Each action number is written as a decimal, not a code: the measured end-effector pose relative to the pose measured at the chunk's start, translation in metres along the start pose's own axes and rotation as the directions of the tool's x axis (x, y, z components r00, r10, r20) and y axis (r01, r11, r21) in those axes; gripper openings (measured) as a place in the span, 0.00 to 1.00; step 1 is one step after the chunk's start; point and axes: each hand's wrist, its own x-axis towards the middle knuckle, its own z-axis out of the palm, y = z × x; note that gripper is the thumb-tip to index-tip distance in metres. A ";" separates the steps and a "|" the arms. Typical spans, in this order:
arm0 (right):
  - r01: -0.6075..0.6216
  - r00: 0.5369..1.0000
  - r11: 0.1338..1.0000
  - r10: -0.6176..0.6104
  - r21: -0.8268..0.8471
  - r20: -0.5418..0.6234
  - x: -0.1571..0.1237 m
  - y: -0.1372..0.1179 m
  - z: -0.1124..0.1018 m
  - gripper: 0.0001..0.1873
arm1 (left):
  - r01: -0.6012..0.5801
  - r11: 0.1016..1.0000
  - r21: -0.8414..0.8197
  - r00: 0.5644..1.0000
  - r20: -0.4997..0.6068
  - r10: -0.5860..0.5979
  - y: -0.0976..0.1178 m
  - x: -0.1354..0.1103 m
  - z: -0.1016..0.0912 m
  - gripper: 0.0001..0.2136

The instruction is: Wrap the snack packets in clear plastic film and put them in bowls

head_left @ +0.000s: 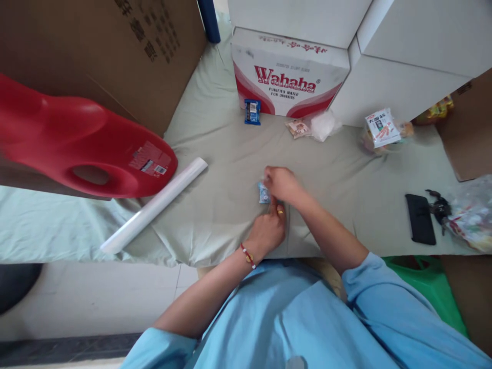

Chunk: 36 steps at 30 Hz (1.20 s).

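Note:
A small light-blue packet point(263, 193) lies on the cloth, at the left edge of my fingers and partly covered by them. My right hand point(283, 183) is closed in a pinch just to its right, a little blurred; what sits between the fingertips is too small to name. My left hand point(269, 228), wearing a ring and a red beaded bracelet point(248, 256), is below it. Its index finger points forward and reaches up under the right fingers, while the other fingers are curled in. The left thumb and anything it grips are hidden.
A white roll point(154, 206) and red jug point(115, 148) are at left. Behind stand a Wahaha box point(290, 77), dark-blue packet point(252, 111), beige packet point(298, 128) and white bag point(323, 125). At right are snack packs point(382, 128), a phone point(420, 219), keys point(440, 207) and a plastic bag point(472, 212).

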 end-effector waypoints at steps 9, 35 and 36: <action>0.238 0.965 0.957 -0.253 -0.168 -0.076 -0.034 -0.006 0.039 0.25 | -0.170 0.978 -0.122 0.982 0.061 0.179 -0.021 -0.042 -0.010 0.11; 0.035 0.999 0.400 0.009 0.916 -0.042 -0.104 0.064 0.065 0.25 | -0.037 0.318 -0.947 0.969 -0.112 -0.222 -0.029 -0.007 0.021 0.21; 0.033 0.999 0.414 0.005 0.910 -0.038 -0.110 0.068 0.066 0.25 | -0.041 0.353 -0.935 0.977 -0.111 -0.180 -0.028 -0.007 0.021 0.21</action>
